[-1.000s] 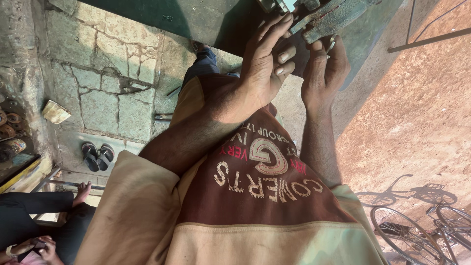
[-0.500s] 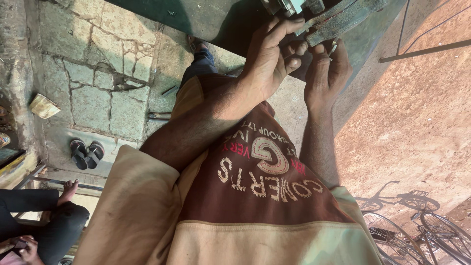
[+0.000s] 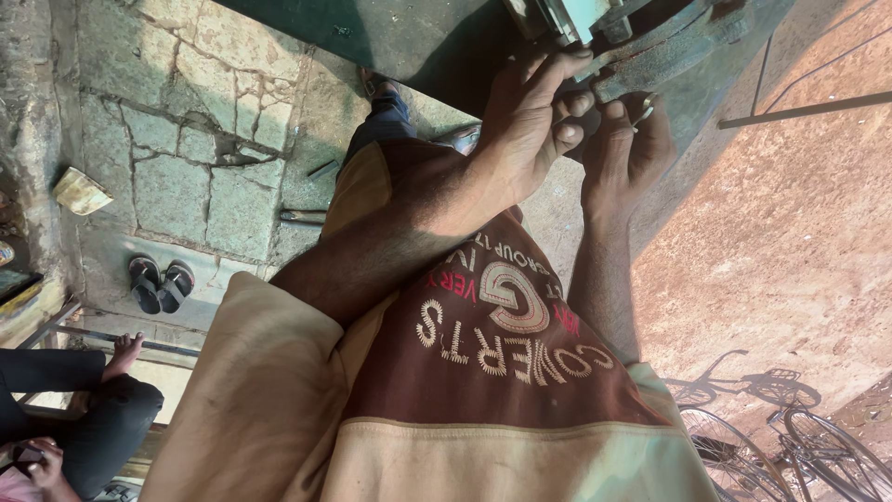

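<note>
Nearest the camera is the person's own brown and cream shirt (image 3: 483, 390), filling the lower middle of the view. Above it the left hand (image 3: 525, 130) reaches up with its fingers curled and closed on the edge of a grey-green metal machine part (image 3: 664, 56) at the top of the view. Just beside it, the right hand (image 3: 624, 149) presses up under the same part with fingers bent narrow; a small thin metal piece (image 3: 643, 113) shows at its fingertips, though how it is held cannot be told. Farther down lies a stone-paved floor (image 3: 186, 139) with a pair of dark sandals (image 3: 160, 284) and a small pale block (image 3: 82, 191). Another person's bare foot (image 3: 123, 353) shows at the lower left. Bicycles (image 3: 790, 428) stand at the lower right. No container shows.
</note>
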